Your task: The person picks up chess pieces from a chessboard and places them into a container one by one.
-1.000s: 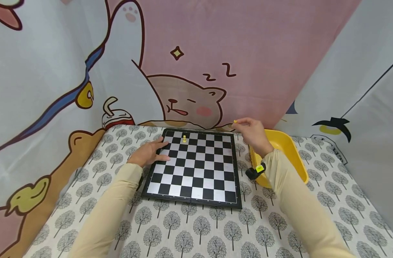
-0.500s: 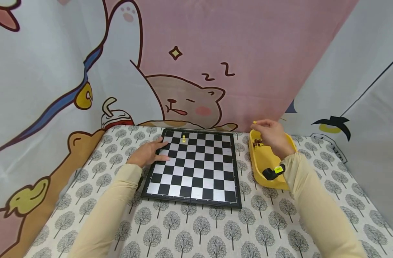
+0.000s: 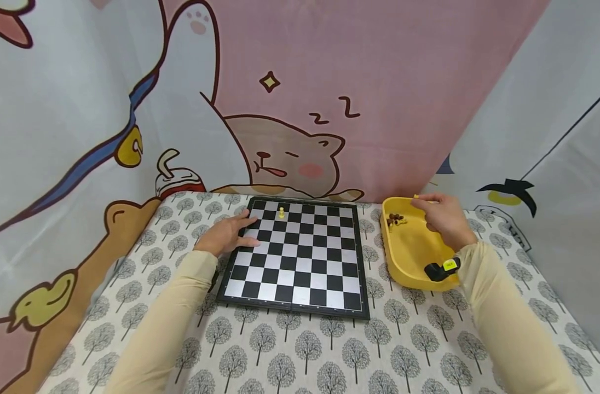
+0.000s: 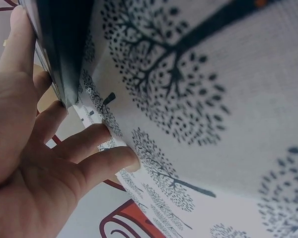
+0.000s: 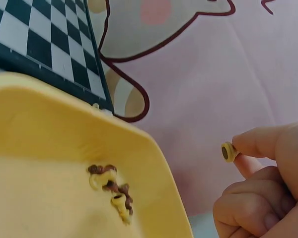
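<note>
My right hand (image 3: 446, 218) pinches a small yellow chess piece (image 5: 229, 151) by thumb and index finger, over the right side of the yellow tray (image 3: 396, 267). In the right wrist view the piece's dark round base shows, and the fingers hide part of the rest. My left hand (image 3: 223, 234) rests spread at the left edge of the black-and-white chessboard (image 3: 302, 249), thumb and index finger over its squares. Its other fingers (image 4: 111, 161) reach down by the patterned cloth. A yellow pawn (image 3: 281, 213) stands upright near the board's far left corner.
Several brown and yellow chess pieces (image 5: 111, 186) lie heaped in the tray's far left corner. The tree-print tablecloth (image 3: 307, 350) spreads around board and tray. A cartoon-printed curtain (image 3: 393, 98) rises behind the table.
My right hand has moved right and slightly down with the yellow piece, from beside the board to over the tray, uncovering the pieces in it. The left hand stays at the board.
</note>
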A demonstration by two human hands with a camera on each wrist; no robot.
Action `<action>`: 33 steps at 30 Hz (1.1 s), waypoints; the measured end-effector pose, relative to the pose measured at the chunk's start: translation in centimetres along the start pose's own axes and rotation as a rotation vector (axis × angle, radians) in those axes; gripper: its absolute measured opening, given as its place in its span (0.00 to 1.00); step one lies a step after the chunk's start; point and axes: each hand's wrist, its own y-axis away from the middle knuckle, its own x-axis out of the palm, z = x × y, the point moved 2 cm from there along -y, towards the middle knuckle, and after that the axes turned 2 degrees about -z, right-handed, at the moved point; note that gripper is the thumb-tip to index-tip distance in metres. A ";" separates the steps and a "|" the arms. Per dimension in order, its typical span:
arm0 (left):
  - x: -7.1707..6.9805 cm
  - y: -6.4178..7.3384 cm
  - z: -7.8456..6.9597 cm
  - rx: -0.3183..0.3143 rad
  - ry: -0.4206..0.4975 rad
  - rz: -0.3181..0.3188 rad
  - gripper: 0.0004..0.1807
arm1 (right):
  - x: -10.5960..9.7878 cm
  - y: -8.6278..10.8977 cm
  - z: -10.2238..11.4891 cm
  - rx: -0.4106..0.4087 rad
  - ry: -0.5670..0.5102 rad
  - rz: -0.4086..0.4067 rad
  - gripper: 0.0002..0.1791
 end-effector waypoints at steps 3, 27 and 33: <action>0.0 0.1 0.0 -0.003 0.004 0.003 0.47 | -0.3 -0.1 -0.3 0.013 -0.003 -0.021 0.31; -0.1 -0.1 0.2 -0.009 0.013 0.012 0.46 | 0.3 0.4 0.4 0.022 -0.037 -0.036 0.31; 0.0 -0.1 0.1 -0.011 0.013 0.011 0.46 | 2.0 0.5 1.1 -0.019 -0.031 0.005 0.31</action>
